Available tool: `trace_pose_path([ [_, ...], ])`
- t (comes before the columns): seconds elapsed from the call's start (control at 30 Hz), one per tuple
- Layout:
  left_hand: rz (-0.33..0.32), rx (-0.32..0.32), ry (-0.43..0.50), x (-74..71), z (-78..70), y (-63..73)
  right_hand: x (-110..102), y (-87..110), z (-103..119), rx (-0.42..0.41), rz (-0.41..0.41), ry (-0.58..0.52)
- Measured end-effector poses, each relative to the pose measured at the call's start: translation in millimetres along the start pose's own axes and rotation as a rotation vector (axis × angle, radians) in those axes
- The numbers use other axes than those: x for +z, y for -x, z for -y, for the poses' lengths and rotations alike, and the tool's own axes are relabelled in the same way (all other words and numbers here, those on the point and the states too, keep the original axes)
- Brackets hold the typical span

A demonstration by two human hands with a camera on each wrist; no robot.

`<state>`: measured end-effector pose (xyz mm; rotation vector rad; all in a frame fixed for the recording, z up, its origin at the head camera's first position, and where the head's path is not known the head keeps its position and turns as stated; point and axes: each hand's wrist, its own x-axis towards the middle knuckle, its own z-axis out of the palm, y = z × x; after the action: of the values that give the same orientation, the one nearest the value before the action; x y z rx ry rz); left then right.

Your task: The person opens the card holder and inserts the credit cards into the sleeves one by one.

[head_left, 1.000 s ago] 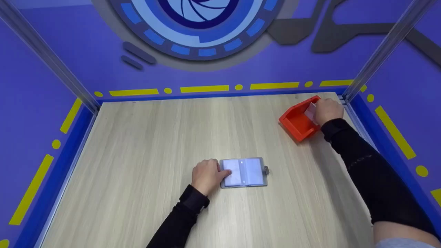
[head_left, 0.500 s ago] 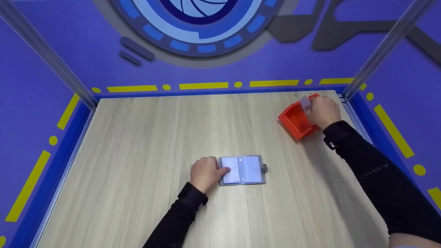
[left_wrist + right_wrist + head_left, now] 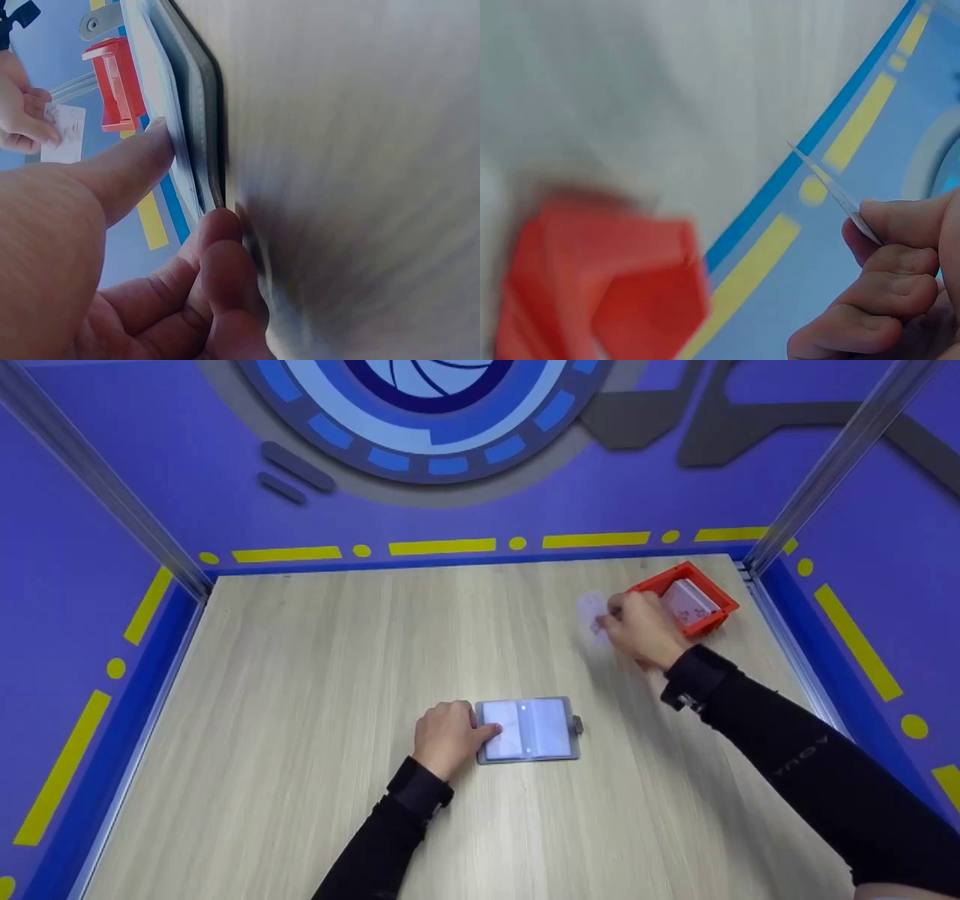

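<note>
A small grey card album [image 3: 549,727] lies open on the table, its pages pale and a snap strap sticking out at the right. My left hand [image 3: 448,739] holds its left edge, the thumb on the page; in the left wrist view the other fingers [image 3: 225,277] are curled at the cover's edge. Between thumb and fingers my right hand [image 3: 643,628] pinches a card [image 3: 592,617], blurred in the head view and nearly edge-on in the right wrist view. That hand is just left of the red bin [image 3: 709,624], partly covering it.
More cards [image 3: 688,604] with reddish print stand in the red bin, near the table's back right corner. Blue-purple panels [image 3: 450,525] with yellow marks close in the back and both sides of the wooden table [image 3: 300,682].
My right hand has come out of the bin with a card and moved left. The bin has turned, now showing its cards. My left hand and the album stay in place.
</note>
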<state>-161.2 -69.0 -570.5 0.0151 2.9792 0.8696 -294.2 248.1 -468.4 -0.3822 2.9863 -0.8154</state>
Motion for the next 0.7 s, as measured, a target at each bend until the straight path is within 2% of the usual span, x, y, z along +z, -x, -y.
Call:
trace_pose_path([
  [0.27, -0.006, 0.008, -0.010, 0.3, 0.4, -0.3, 36, 28.5, 32, 0.000, 0.141, -0.005],
  [0.7, -0.002, 0.004, -0.002, -1.6, 0.9, 1.0, 80, 58.5, 45, -0.008, 0.339, -0.104],
])
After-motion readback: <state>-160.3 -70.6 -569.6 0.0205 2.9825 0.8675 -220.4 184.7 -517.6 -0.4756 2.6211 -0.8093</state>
